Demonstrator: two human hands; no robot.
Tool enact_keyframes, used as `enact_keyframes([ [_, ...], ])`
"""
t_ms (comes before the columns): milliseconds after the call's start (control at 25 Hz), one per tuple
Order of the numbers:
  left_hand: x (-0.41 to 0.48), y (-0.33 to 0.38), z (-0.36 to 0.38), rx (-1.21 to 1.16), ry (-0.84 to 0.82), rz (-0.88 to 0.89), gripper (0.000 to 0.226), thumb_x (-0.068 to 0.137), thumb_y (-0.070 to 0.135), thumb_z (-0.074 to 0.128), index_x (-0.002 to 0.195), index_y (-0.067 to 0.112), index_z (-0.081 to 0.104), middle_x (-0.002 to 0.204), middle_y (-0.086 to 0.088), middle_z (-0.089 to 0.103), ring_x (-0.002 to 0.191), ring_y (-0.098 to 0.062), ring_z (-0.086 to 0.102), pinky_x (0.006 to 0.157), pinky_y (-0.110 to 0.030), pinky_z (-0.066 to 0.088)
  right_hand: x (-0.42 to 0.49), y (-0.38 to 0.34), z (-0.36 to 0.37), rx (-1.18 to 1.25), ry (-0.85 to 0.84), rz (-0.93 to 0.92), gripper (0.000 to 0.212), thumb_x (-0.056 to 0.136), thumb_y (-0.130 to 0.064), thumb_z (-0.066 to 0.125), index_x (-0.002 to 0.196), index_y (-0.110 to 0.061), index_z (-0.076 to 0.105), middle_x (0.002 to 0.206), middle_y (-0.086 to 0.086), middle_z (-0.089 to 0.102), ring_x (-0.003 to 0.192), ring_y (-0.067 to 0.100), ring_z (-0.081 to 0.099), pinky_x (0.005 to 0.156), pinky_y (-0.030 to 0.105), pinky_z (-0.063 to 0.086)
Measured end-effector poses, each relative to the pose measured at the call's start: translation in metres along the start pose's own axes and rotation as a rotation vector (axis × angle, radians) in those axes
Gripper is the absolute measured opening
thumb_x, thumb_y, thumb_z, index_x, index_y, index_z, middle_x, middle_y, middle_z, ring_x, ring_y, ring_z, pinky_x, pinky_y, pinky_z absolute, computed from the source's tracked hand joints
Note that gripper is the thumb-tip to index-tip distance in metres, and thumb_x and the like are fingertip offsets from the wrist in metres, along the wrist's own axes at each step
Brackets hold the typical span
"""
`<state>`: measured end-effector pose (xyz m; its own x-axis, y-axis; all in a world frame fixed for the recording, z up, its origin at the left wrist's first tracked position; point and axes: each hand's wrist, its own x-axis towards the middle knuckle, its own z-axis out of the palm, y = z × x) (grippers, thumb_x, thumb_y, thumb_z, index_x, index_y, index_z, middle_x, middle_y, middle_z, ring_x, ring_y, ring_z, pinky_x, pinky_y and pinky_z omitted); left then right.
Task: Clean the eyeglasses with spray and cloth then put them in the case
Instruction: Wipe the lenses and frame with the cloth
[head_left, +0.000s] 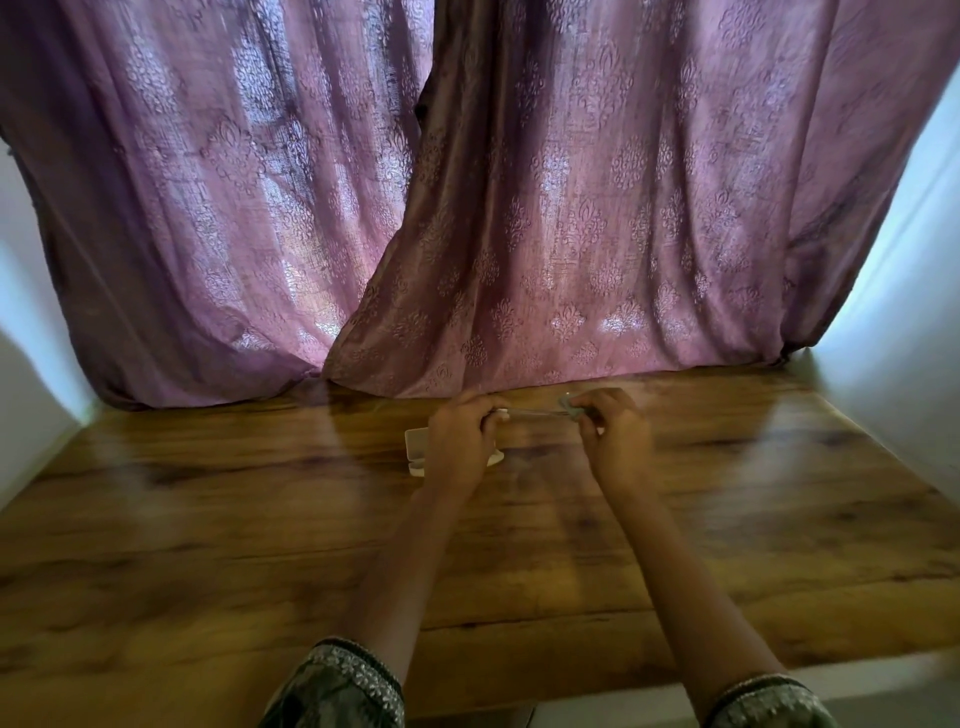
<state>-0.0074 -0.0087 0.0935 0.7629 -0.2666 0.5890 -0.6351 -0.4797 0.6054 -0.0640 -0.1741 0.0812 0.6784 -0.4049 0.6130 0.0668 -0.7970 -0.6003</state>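
Observation:
Both arms reach far over the wooden table. The eyeglasses show only as a thin dark line between my two hands, held edge-on. My left hand pinches their left end. My right hand grips the right end together with a small grey cloth. A white case lies on the table under my left hand, mostly hidden by it; whether it is open cannot be told. No spray bottle is in view.
Purple patterned curtains hang down onto the far edge of the table. White walls close in on the left and right. The table's near edge runs across the lower right.

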Motion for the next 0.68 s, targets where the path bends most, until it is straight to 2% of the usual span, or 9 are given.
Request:
enact_keyframes([
  [160, 0.001, 0.000, 0.003, 0.018, -0.001, 0.016, 0.016, 0.080, 0.005, 0.063, 0.092, 0.011, 0.073, 0.090, -0.006, 0.071, 0.080, -0.017, 0.064, 0.070, -0.008, 0.034, 0.000, -0.010, 0.001, -0.008, -0.042, 0.008, 0.031, 0.072, 0.011, 0.055, 0.092, -0.007, 0.070, 0.093, 0.010, 0.064, 0.076, 0.022, 0.062, 0.072, 0.039, 0.055],
  [280, 0.000, 0.002, 0.004, 0.019, -0.001, 0.066, 0.020, 0.077, 0.000, 0.064, 0.093, 0.010, 0.073, 0.087, -0.009, 0.071, 0.077, -0.020, 0.064, 0.071, -0.008, 0.033, -0.018, -0.037, 0.018, -0.025, -0.099, -0.110, 0.025, 0.078, 0.004, 0.059, 0.100, -0.005, 0.068, 0.091, 0.014, 0.065, 0.074, 0.025, 0.062, 0.066, 0.029, 0.050],
  [360, -0.001, 0.002, 0.004, 0.020, 0.005, 0.090, 0.021, 0.076, -0.001, 0.065, 0.093, 0.009, 0.073, 0.085, -0.010, 0.071, 0.075, -0.020, 0.064, 0.071, -0.007, 0.031, -0.022, -0.047, 0.024, 0.008, -0.085, -0.145, 0.025, 0.079, 0.002, 0.060, 0.101, -0.004, 0.067, 0.090, 0.014, 0.066, 0.071, 0.022, 0.061, 0.065, 0.026, 0.050],
  [440, -0.003, 0.000, 0.003, 0.010, 0.001, 0.075, 0.019, 0.078, 0.002, 0.064, 0.093, 0.009, 0.073, 0.086, -0.009, 0.071, 0.076, -0.018, 0.063, 0.071, -0.008, 0.032, -0.020, -0.041, 0.023, 0.039, -0.076, -0.147, 0.030, 0.076, 0.007, 0.059, 0.101, -0.006, 0.068, 0.090, 0.013, 0.066, 0.072, 0.016, 0.059, 0.068, 0.017, 0.046],
  [600, -0.002, -0.006, 0.000, -0.007, -0.018, 0.044, 0.014, 0.081, 0.008, 0.063, 0.091, 0.009, 0.073, 0.086, -0.005, 0.070, 0.075, -0.013, 0.061, 0.067, -0.010, 0.035, -0.010, -0.004, 0.004, -0.023, -0.053, -0.052, 0.027, 0.074, 0.007, 0.063, 0.094, -0.010, 0.068, 0.094, 0.008, 0.066, 0.074, 0.021, 0.063, 0.068, 0.031, 0.055],
  [680, 0.001, -0.007, 0.000, 0.011, -0.060, 0.061, 0.015, 0.082, 0.010, 0.063, 0.092, 0.010, 0.073, 0.087, -0.004, 0.070, 0.075, -0.011, 0.059, 0.068, -0.012, 0.035, -0.005, 0.009, -0.005, -0.027, -0.064, -0.036, 0.028, 0.071, 0.012, 0.062, 0.089, -0.008, 0.068, 0.095, 0.008, 0.065, 0.073, 0.019, 0.062, 0.067, 0.020, 0.053],
])
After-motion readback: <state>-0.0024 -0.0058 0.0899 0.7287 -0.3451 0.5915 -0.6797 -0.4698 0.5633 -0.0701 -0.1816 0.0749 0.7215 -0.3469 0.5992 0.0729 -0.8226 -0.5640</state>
